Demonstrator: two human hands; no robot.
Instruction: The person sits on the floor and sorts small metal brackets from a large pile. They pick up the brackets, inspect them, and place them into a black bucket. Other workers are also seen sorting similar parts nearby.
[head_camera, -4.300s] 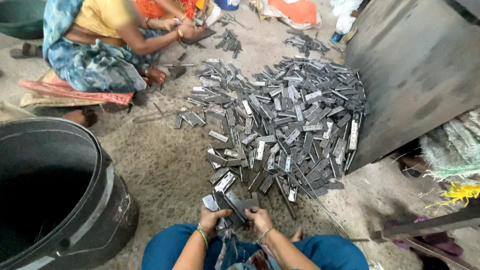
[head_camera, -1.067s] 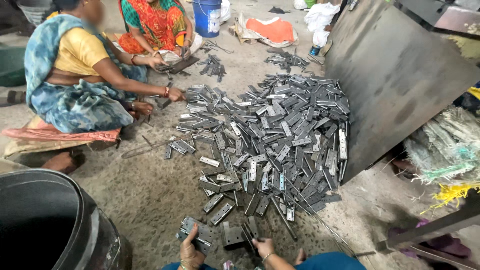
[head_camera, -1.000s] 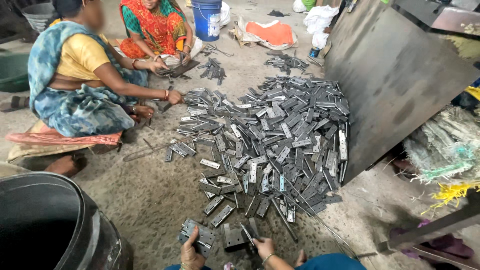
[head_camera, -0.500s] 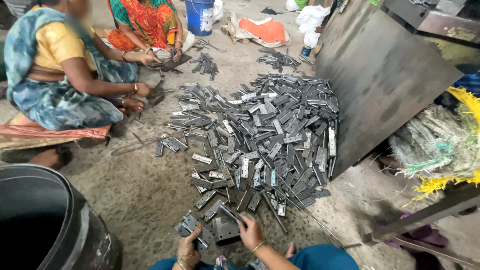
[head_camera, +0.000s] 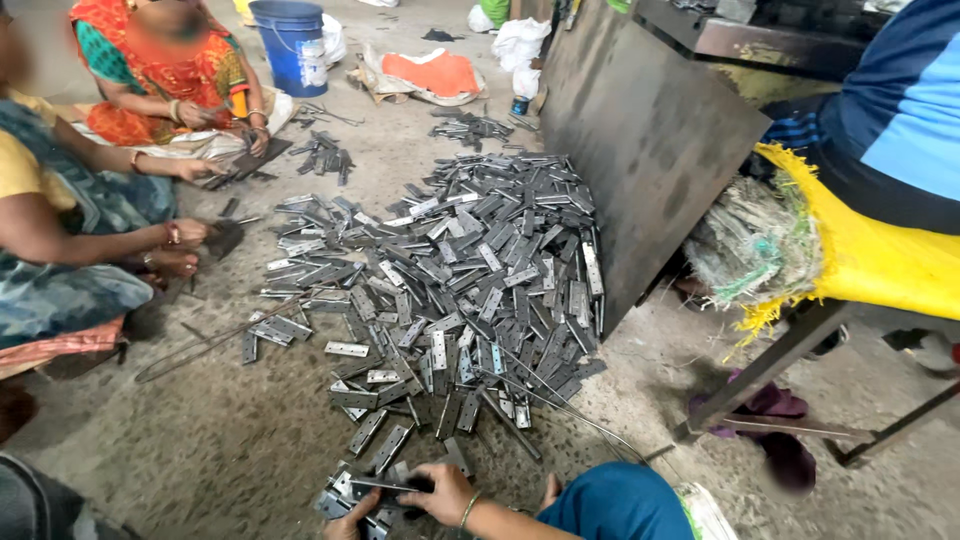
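A small metalworking workshop: a large heap of grey metal hinge plates (head_camera: 470, 290) covers the concrete floor (head_camera: 200, 440), with seated workers (head_camera: 90, 230) sorting them beside a leaning steel sheet (head_camera: 650, 150).

There is one view only, from a camera worn on the person's head, looking steeply down and forward across a concrete floor (head_camera: 200, 450). The person's own hands, left hand (head_camera: 350, 515) and right hand (head_camera: 445, 493), sit at the very bottom edge, close under the lens (partly cut off by the frame). Farther out lies the heap of metal strips (head_camera: 450, 280), mid-frame. Two seated co-workers (head_camera: 90, 200) fill the upper left, a leaning metal sheet (head_camera: 650, 150) the upper right.
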